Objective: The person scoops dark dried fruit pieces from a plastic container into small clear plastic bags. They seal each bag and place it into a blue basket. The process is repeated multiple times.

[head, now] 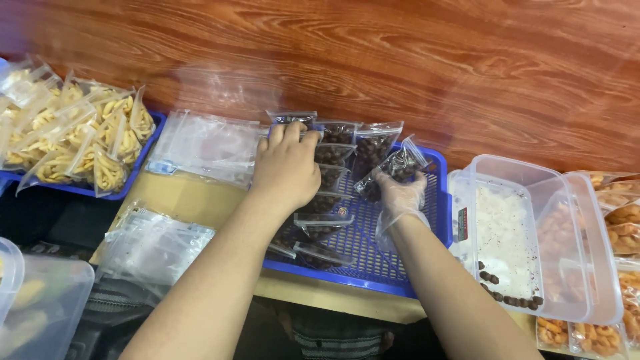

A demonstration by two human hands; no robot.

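- Left hand [287, 167] is bare and lies palm-down on a row of small clear bags of dark brown balls [331, 155], fingers curled over the top edge of the rearmost bag, gripping it.
- Right hand [400, 195] wears a thin clear glove and pinches another bag of the same dark balls [393, 170] between fingertips, tilted, just beside the row.
- Both bags sit over a blue mesh tray [373, 257] (the filled bags overlap like shingles along its left side).
- Right of the tray: a clear plastic tub [527, 233], lid off, with white crumbs and a few loose dark balls along the bottom.
- Far right: bags of orange ring snacks [617, 227].
- Left: a stack of empty clear zip bags [203, 143], then another blue tray [143, 157] heaped with bags of yellow curly snacks [87, 133].
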